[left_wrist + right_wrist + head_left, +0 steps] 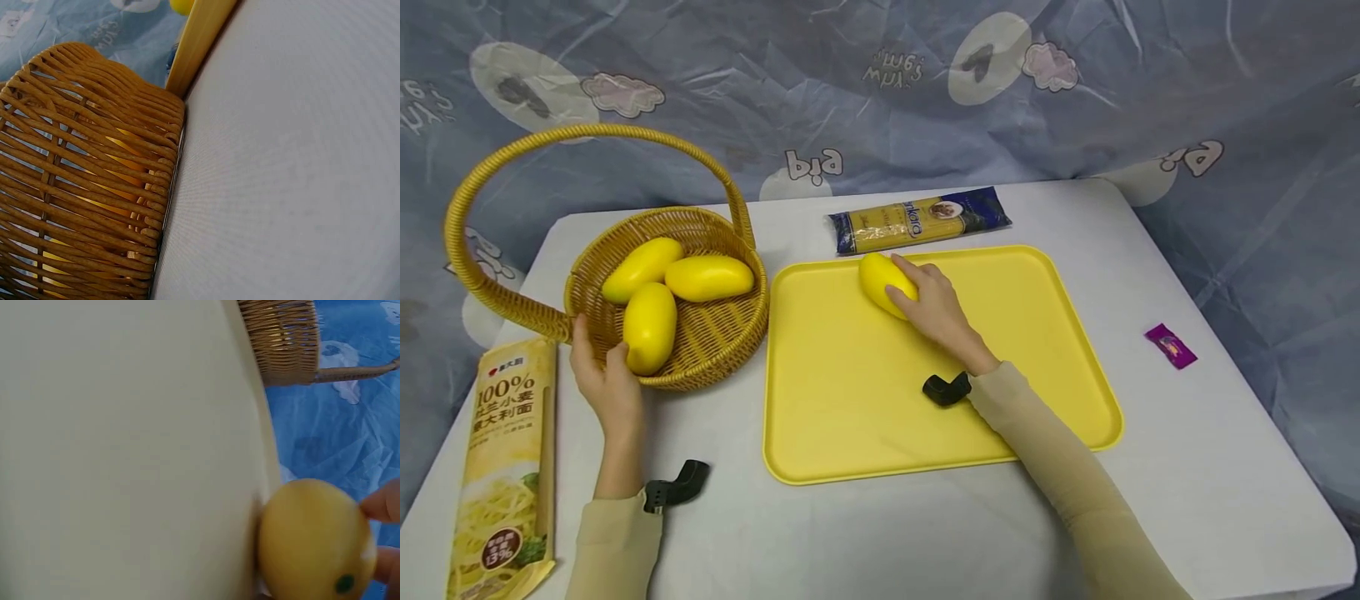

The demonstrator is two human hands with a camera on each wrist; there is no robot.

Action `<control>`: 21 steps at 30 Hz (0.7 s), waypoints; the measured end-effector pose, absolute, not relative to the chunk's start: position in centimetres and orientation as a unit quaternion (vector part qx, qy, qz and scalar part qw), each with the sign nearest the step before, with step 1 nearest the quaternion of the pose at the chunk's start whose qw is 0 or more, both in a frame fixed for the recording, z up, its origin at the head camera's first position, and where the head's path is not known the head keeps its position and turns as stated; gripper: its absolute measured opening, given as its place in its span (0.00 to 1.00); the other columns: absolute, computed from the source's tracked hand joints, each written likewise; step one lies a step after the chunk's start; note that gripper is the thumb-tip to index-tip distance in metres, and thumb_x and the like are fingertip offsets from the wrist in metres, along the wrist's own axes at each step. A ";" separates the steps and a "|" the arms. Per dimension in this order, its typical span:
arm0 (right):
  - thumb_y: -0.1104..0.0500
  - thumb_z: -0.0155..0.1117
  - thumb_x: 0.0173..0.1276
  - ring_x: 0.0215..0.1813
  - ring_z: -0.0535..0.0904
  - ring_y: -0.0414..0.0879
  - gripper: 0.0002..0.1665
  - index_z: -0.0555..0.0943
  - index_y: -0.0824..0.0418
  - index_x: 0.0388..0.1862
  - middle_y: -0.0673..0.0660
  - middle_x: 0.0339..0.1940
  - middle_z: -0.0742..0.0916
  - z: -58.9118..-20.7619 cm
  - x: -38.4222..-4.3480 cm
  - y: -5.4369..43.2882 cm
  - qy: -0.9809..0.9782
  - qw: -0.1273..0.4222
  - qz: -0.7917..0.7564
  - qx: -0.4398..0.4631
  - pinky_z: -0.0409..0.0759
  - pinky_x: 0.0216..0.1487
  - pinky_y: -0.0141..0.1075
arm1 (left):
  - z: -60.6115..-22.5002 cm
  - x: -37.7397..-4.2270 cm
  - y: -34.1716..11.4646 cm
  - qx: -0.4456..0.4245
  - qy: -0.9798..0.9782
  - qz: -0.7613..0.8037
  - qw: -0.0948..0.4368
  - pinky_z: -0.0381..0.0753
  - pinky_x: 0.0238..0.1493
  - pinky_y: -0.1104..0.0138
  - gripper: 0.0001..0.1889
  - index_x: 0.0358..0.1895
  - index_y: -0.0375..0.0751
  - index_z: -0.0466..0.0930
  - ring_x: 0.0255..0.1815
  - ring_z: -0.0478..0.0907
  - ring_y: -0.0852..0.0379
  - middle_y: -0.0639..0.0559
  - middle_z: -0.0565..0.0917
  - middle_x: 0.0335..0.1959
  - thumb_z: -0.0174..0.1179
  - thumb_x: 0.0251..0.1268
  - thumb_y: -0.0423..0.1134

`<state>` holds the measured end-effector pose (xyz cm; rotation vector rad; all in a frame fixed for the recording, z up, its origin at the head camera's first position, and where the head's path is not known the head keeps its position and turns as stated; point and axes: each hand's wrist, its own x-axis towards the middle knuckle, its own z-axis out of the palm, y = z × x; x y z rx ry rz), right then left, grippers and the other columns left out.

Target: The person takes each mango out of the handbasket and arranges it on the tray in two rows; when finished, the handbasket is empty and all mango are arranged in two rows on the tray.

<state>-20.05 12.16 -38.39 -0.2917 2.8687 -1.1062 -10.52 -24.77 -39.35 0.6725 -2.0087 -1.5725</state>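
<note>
At the front left rim of a wicker basket (715,354), close to the foot of its tall handle, my left hand (607,392) grips the rim. Three yellow mangoes lie in the basket, the nearest mango (650,327) just behind my thumb. My right hand (934,308) holds another yellow mango (880,282) at the far part of a yellow tray (850,417). In the right wrist view this mango (315,540) shows a small green spot, with fingertips (384,503) against its side. The left wrist view shows the basket's woven wall (94,181), but not my left hand.
A blue and yellow pasta packet (921,220) lies behind the tray. A long yellow noodle packet (505,475) lies left of my left forearm. To the tray's right is a small purple wrapped candy (1171,346). Everything stands on a white-covered table (1210,475).
</note>
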 end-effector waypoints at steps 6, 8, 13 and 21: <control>0.47 0.49 0.70 0.59 0.67 0.58 0.34 0.54 0.39 0.74 0.65 0.65 0.67 -37.3 -19.4 12.8 0.932 0.086 -0.335 -0.103 0.69 0.57 0.51 | -39.4 -10.7 -24.7 0.244 -0.734 -0.580 0.255 0.44 0.74 0.76 0.30 0.74 0.49 0.51 0.75 0.46 0.65 0.53 0.52 0.75 0.38 0.68 0.33; 0.45 0.49 0.70 0.59 0.68 0.57 0.34 0.55 0.38 0.74 0.64 0.64 0.68 -37.3 -19.2 12.8 0.934 0.092 -0.328 -0.110 0.69 0.57 0.51 | -39.4 -10.8 -24.8 0.244 -0.734 -0.580 0.257 0.44 0.74 0.76 0.30 0.73 0.49 0.52 0.75 0.47 0.65 0.52 0.52 0.75 0.39 0.67 0.33; 0.42 0.50 0.69 0.54 0.71 0.55 0.34 0.56 0.38 0.73 0.63 0.60 0.72 -37.7 -19.3 12.5 0.936 0.079 -0.322 -0.121 0.71 0.51 0.47 | -39.6 -10.9 -25.0 0.247 -0.734 -0.578 0.257 0.44 0.74 0.75 0.30 0.73 0.49 0.52 0.75 0.47 0.64 0.52 0.53 0.75 0.39 0.67 0.33; 0.40 0.50 0.69 0.44 0.71 0.54 0.34 0.56 0.38 0.73 0.62 0.57 0.73 -38.6 -19.7 11.8 0.935 0.055 -0.331 -0.111 0.69 0.43 0.44 | -39.7 -10.9 -25.1 0.251 -0.732 -0.579 0.257 0.43 0.75 0.75 0.30 0.73 0.48 0.52 0.76 0.46 0.62 0.50 0.52 0.76 0.38 0.67 0.32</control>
